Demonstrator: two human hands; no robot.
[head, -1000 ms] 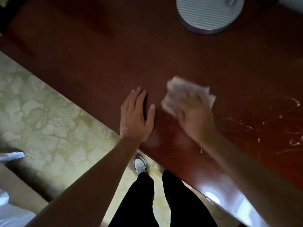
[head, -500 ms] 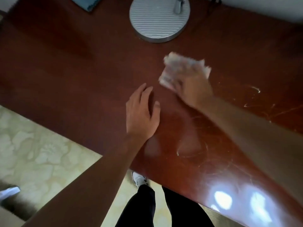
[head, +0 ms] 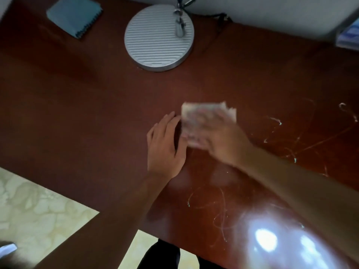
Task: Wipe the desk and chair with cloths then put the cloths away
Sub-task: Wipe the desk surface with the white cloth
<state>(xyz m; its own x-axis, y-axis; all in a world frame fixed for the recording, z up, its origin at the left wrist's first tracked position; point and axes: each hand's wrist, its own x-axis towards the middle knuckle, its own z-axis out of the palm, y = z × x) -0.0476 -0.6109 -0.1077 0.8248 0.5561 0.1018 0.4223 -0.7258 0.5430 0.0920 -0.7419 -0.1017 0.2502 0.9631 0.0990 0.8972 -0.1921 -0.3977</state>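
The dark red wooden desk point(head: 87, 117) fills most of the view. My right hand point(head: 219, 140) presses a folded whitish cloth point(head: 206, 113) flat onto the desk's middle; hand and cloth are blurred by motion. My left hand point(head: 165, 148) lies flat on the desk just left of the cloth, fingers together, holding nothing. A folded blue cloth point(head: 74, 15) rests at the far left corner of the desk. No chair is in view.
A round ribbed silver lamp base point(head: 158, 37) stands at the back centre, its cable running right along the wall. Pale streaks point(head: 275, 121) mark the desk to the right. Patterned yellow carpet point(head: 38, 206) lies below the desk's near edge, with my dark trouser legs point(head: 161, 255).
The view has tilted up, so more of the desk's back edge and the blue cloth appear. My right hand swept the cloth away from me, then back left beside my left hand.
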